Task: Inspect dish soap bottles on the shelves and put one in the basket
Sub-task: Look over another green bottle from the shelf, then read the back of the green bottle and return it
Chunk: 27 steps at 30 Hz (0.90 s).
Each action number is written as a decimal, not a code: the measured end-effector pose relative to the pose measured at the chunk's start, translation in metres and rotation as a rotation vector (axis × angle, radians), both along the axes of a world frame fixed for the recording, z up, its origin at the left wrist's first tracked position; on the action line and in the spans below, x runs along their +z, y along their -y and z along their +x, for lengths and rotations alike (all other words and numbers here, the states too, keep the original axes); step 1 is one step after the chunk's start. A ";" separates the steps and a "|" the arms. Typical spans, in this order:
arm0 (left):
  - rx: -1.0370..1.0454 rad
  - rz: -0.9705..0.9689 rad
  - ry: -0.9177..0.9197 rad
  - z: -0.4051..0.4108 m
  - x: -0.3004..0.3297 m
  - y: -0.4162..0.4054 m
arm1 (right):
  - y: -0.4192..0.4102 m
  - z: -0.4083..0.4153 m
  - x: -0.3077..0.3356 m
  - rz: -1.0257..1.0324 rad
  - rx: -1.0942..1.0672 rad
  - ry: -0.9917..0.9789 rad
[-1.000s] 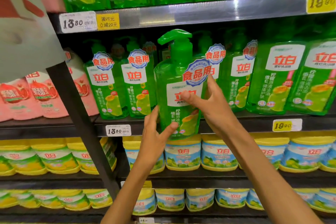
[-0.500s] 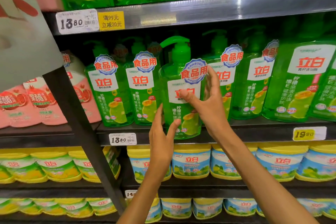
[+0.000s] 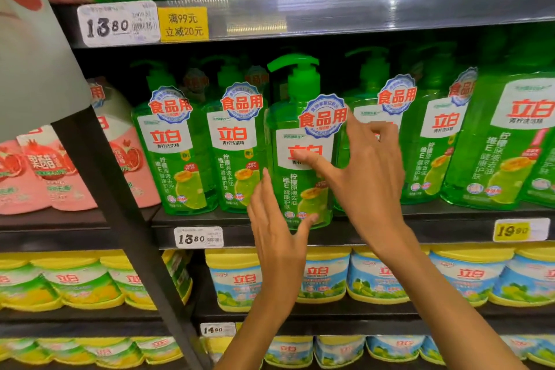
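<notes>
Green soap btl (image 3: pixel 300 165) upright on shelf edge (image 3: pixel 390 233), R hand (image 3: pixel 369 177) pinching it, L hand (image 3: pixel 277 237) spread open touching its base

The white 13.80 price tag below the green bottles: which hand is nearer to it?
Left. The left hand sits just right of the tag; the right hand is higher, on the bottle.

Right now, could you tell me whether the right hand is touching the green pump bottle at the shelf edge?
Touching. The head view shows the right hand with its thumb pressed on the white label of the green pump bottle.
</notes>
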<state>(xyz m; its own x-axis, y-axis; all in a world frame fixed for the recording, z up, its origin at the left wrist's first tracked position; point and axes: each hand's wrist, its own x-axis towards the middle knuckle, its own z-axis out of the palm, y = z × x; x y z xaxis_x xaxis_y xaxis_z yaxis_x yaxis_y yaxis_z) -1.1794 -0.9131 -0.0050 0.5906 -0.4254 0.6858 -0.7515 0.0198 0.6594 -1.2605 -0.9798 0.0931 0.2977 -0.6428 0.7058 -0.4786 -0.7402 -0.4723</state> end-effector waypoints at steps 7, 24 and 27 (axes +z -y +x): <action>0.113 0.058 0.005 0.005 0.004 0.012 | 0.015 0.007 -0.015 -0.106 0.181 0.163; 0.212 0.212 0.066 0.001 0.010 0.023 | 0.026 0.015 -0.028 -0.269 0.008 -0.008; 0.158 0.193 -0.017 -0.004 0.012 0.023 | 0.031 -0.002 -0.024 -0.282 -0.048 0.093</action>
<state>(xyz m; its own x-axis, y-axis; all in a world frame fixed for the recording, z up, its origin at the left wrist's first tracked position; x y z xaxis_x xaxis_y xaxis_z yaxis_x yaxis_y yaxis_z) -1.1836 -0.9357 0.0067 0.6707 -0.4486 0.5907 -0.7243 -0.2246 0.6519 -1.2629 -1.0104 0.0695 0.1974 -0.4291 0.8814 -0.4803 -0.8262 -0.2946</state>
